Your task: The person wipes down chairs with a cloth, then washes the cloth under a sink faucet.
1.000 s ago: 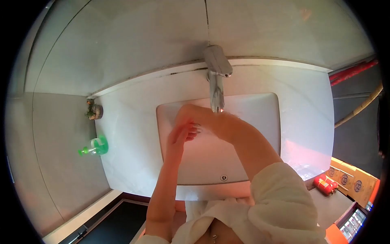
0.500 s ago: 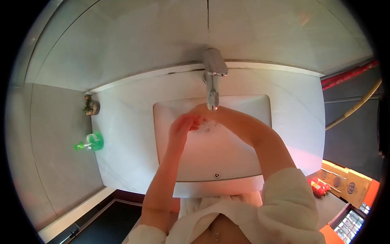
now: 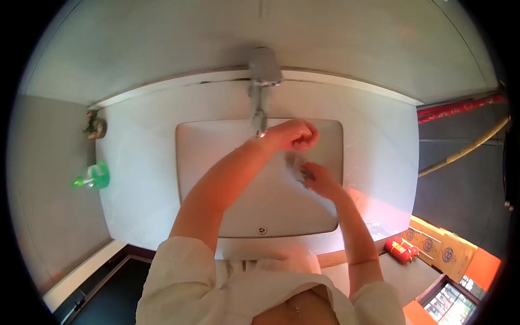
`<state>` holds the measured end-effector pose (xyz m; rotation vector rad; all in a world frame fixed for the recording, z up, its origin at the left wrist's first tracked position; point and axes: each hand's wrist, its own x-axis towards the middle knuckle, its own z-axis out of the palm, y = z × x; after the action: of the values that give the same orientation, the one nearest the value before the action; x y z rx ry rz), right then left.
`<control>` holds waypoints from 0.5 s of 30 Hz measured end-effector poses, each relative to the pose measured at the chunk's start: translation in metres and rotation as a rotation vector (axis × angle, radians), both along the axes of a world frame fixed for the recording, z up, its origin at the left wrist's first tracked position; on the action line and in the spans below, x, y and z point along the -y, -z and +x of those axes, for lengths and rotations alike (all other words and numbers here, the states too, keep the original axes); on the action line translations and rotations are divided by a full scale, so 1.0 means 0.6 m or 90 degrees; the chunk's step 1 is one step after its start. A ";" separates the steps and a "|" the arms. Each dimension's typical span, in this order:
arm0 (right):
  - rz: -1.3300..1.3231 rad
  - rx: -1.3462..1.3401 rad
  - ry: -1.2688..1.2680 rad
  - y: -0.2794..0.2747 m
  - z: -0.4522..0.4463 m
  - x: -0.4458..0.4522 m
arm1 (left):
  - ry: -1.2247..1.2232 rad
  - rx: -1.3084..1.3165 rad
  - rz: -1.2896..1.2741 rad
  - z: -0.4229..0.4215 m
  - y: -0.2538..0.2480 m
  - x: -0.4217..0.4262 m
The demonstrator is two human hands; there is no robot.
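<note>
Under the spout of the chrome faucet [image 3: 260, 111] my left forearm reaches across the white sink [image 3: 233, 203]. My left hand [image 3: 295, 134] is curled into a loose fist, wet-looking, with nothing seen in it. Just below it, over the right part of the basin, is my right hand [image 3: 323, 181]. Its fingers point left toward my left hand and are smeared by motion. A greyish translucent blur [image 3: 295, 165] lies by those fingertips; whether it is water or a clear object I cannot make out. The hands are apart.
A green soap pump bottle [image 3: 97, 176] and a small potted plant [image 3: 97, 125] stand at the counter's left edge. Right of the counter are a yellowish hose [image 3: 466, 147], red fire extinguishers [image 3: 401, 249] and cardboard boxes [image 3: 447, 252]. Near the basin's front is a drain fitting [image 3: 262, 230].
My hands were together under the spout. Now my left arm has swung right so its forearm lies beneath the spout, and my right hand has drawn back toward the right. The view has shifted slightly.
</note>
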<state>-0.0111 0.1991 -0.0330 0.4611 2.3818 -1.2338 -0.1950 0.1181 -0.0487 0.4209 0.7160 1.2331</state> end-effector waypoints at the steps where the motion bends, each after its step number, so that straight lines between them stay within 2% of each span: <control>1: 0.010 -0.039 0.000 0.004 0.017 0.003 | 0.057 -0.050 0.004 0.000 0.006 -0.024; 2: 0.020 -0.079 -0.001 0.007 0.026 0.003 | 0.066 -0.048 0.013 -0.005 0.013 -0.047; 3: 0.027 -0.076 0.008 0.008 0.031 0.000 | 0.160 -0.033 0.012 -0.012 0.018 -0.067; 4: -0.037 -0.006 0.059 -0.010 0.030 0.005 | 0.252 -0.018 0.009 -0.013 0.020 -0.082; 5: -0.104 0.061 0.109 -0.020 0.030 0.008 | 0.258 -0.017 0.009 -0.014 0.021 -0.087; 7: -0.147 0.040 0.144 -0.010 0.030 0.009 | 0.288 -0.277 -0.119 -0.017 0.014 -0.080; 8: -0.186 0.017 0.174 -0.004 0.024 0.009 | 0.289 -0.281 -0.125 -0.017 -0.004 -0.065; 10: -0.210 -0.032 0.196 0.013 0.009 0.010 | 0.250 -0.498 -0.219 -0.017 -0.039 -0.011; 12: -0.236 -0.079 0.221 0.016 -0.018 0.019 | 0.235 -0.541 -0.237 -0.025 -0.060 0.049; 13: -0.301 -0.100 0.253 0.014 -0.038 0.027 | 0.219 -0.578 -0.244 -0.029 -0.071 0.078; 14: -0.366 -0.120 0.286 0.010 -0.055 0.036 | 0.223 -0.582 -0.249 -0.033 -0.081 0.108; 15: -0.372 -0.123 0.286 0.004 -0.073 0.047 | 0.115 -0.487 -0.283 -0.036 -0.089 0.138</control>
<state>-0.0550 0.1710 -0.0356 0.7255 1.9675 -2.1668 -0.2164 0.0354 0.0050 0.5721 1.5307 0.6867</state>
